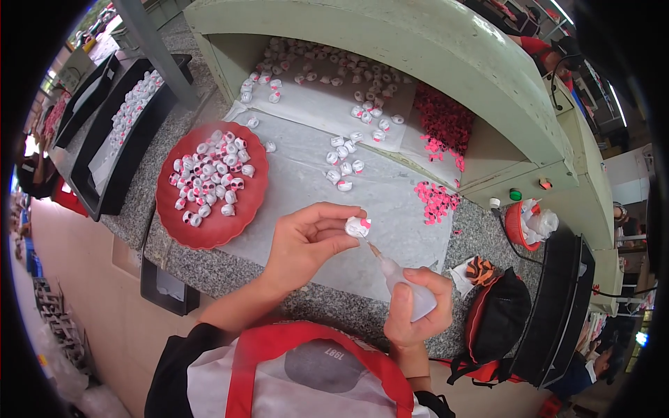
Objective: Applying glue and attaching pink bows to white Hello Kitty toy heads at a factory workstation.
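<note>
Speckled stone bench (209,265), white paper (293,167) spread on it. Left hand (306,240) pinches a white-and-pink piece (357,227) above the paper; right hand (418,303) grips a translucent squeeze bottle (411,287), its nozzle at the piece.

The person's left hand (310,240) is pinching just to the upper left of the squeeze bottle (412,291), its index finger arching above and its thumb lying below, while its other fingers are curling in between. The left forearm (244,301) is slanting in from the bottle's lower left. The right hand (418,313) is gripping the bottle itself, and the right wrist (408,352) is standing nearly upright beneath it.
</note>
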Tool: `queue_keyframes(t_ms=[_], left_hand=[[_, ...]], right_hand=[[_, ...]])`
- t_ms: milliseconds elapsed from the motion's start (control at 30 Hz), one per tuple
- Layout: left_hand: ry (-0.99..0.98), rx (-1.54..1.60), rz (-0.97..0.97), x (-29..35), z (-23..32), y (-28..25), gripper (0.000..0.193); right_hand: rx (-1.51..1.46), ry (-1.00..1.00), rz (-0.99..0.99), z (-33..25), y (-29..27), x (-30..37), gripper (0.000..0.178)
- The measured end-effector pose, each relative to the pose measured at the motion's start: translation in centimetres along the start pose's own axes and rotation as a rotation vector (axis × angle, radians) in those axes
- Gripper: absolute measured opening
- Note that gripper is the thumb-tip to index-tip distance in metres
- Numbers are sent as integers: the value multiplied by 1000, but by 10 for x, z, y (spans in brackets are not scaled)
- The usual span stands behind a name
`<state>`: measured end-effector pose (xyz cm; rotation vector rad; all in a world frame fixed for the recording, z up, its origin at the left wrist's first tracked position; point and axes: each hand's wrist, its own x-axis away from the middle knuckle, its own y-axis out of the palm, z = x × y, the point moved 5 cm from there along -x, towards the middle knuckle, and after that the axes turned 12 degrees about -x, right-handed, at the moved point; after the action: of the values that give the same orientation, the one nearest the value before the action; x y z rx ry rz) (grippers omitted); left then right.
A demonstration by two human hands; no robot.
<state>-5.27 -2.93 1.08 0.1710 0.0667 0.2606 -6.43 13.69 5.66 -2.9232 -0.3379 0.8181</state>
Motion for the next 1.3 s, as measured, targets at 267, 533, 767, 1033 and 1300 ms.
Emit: queue_keyframes(t_ms=[267,533,767,1033,1300], left_hand=[[-117,114,-49,-1,-5,-1,35],[-106,105,-47,-2,-3,0,35],[-107,121,-64,0,-3,1,34],[-91,107,-44,0,-1,0,35],[-84,100,-65,1,-1,1,36]], right_hand=[[25,-51,11,-2,0,-1,21],[-13,-31,25,-1,-4,1,20],[11,-60,33,-3,-4,1,20],[65,-81,13,-8,-6,1,20],[26,-31,32,-7,-4,1,21]])
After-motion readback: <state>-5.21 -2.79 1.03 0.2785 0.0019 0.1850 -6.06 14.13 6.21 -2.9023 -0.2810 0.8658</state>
